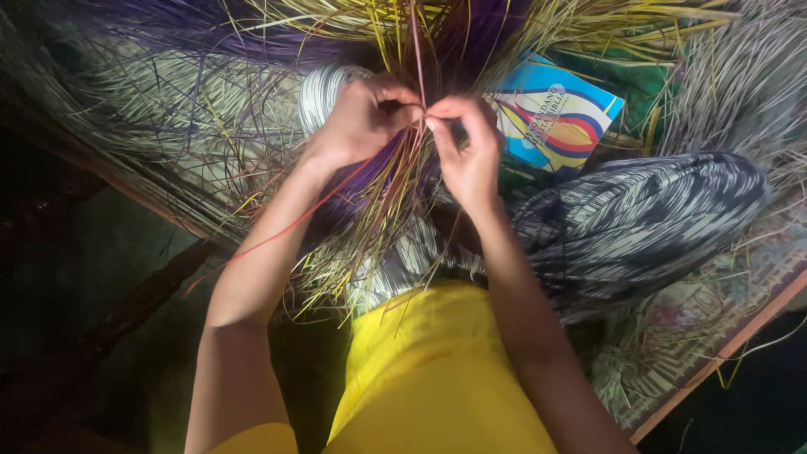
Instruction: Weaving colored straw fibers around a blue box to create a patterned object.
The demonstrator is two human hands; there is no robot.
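Head view looks down on a wide spread of dried reed strands [168, 109], pale straw, yellow and purple, fanned across the whole top of the frame and lying loose over a woven mat [714, 319] edged with a wooden strip at lower right. Below them, right of centre, a bent leg in black-and-white patterned cloth [639, 219] fills much of the frame, and a yellow garment [429, 378] takes the bottom centre. A glossy printed packet [555, 113] in blue, yellow and red lies flat at upper right, partly under the straw. At upper centre the two hands meet over a bundle of strands [395, 193] that hangs toward the lap, purple mixed with yellow, thin, stiff and slightly glossy. The left hand [361, 118] is curled shut around the gathered top of that bundle, knuckles up. The right hand [471, 147] has thumb and forefinger pressed together on a single reddish strand [418, 59] that runs straight up between the hands. Judging by the grip, the step in hand is picking one strand out and working it into the held bundle; the next move would seem to call for steady tension from the left hand while the right guides the thin strand without kinking it.
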